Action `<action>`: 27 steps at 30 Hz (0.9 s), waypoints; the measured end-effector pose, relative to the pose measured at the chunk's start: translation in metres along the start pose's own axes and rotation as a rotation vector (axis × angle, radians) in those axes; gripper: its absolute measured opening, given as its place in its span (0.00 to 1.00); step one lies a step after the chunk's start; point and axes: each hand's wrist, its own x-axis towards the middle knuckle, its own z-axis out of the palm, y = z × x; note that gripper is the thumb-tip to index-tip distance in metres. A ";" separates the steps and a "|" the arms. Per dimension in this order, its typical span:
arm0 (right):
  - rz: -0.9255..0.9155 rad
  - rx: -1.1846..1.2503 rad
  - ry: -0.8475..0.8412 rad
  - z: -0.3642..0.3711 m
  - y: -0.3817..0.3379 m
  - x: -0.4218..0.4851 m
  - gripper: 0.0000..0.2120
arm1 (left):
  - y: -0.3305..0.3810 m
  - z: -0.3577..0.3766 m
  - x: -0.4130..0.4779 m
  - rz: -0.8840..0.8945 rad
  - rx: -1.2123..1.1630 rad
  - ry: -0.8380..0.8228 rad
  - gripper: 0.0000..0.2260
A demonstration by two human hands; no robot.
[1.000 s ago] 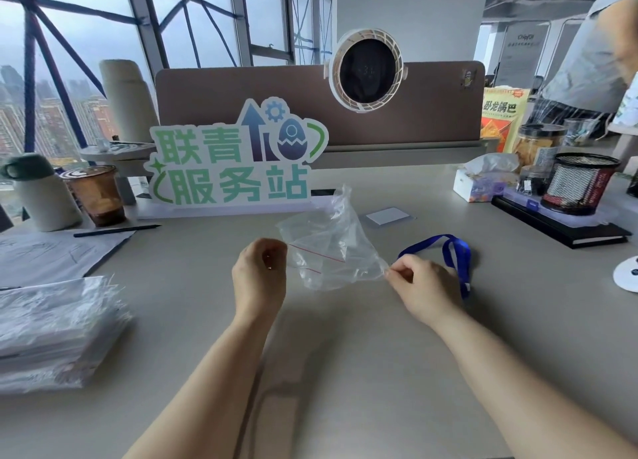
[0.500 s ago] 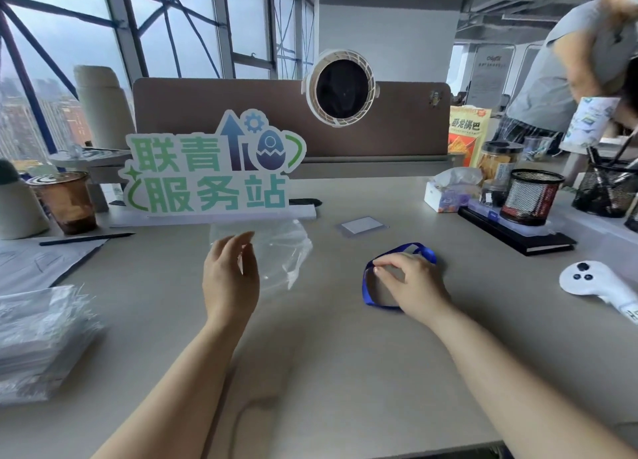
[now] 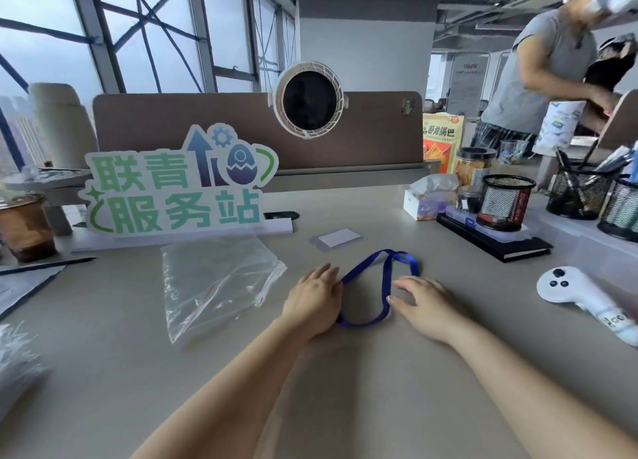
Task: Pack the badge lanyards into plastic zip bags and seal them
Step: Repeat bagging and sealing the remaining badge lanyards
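A blue lanyard (image 3: 384, 283) lies on the grey desk as a twisted loop between my hands. My left hand (image 3: 313, 301) rests flat at the loop's left side, fingertips touching the strap. On the right side, my right hand (image 3: 425, 306) has its fingers spread and touches the middle strand. Neither hand grips anything. An empty clear zip bag (image 3: 221, 279) with a red seal line lies crumpled on the desk, to the left of my left hand. A white badge card (image 3: 338, 238) in a clear sleeve lies just beyond the lanyard.
A green-lettered sign (image 3: 176, 189) stands behind the bag. A stack of clear bags (image 3: 12, 365) sits at the left edge. On the right are a white controller (image 3: 580, 296), mesh pen cups (image 3: 505, 203) on a black notebook, and a tissue box (image 3: 426, 201). A person stands far right.
My left hand let go of the zip bag, which now lies flat on the desk, and moved right to the lanyard. The lanyard is spread into a wider loop.
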 end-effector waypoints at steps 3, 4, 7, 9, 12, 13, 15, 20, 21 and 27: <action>0.022 -0.021 0.020 0.001 0.003 0.016 0.22 | 0.002 0.013 0.034 -0.078 0.080 -0.030 0.23; 0.017 -0.024 0.040 0.001 0.004 0.019 0.22 | 0.001 0.017 0.047 -0.091 0.102 -0.028 0.24; 0.010 0.017 0.076 0.002 0.007 0.025 0.19 | -0.004 0.024 0.083 -0.124 0.120 -0.052 0.27; 0.065 0.097 0.082 0.002 0.010 0.030 0.17 | -0.008 0.030 0.097 -0.140 0.129 -0.040 0.27; 0.184 0.261 0.080 0.000 0.016 0.036 0.12 | -0.009 0.035 0.097 -0.138 0.158 0.047 0.25; 0.214 0.332 0.085 -0.001 0.017 0.035 0.12 | -0.008 0.035 0.093 -0.139 0.168 0.067 0.24; 0.249 0.439 0.090 -0.004 0.020 0.030 0.14 | -0.004 0.033 0.079 -0.139 0.160 0.097 0.22; 0.195 0.368 0.004 -0.005 0.018 0.008 0.20 | 0.001 0.017 0.020 -0.098 0.105 0.115 0.18; 0.174 0.341 -0.005 -0.003 0.015 0.002 0.20 | 0.001 0.013 0.006 -0.081 0.110 0.109 0.17; -0.007 0.115 0.152 -0.002 0.003 -0.035 0.10 | -0.003 -0.011 -0.059 0.001 0.218 0.183 0.13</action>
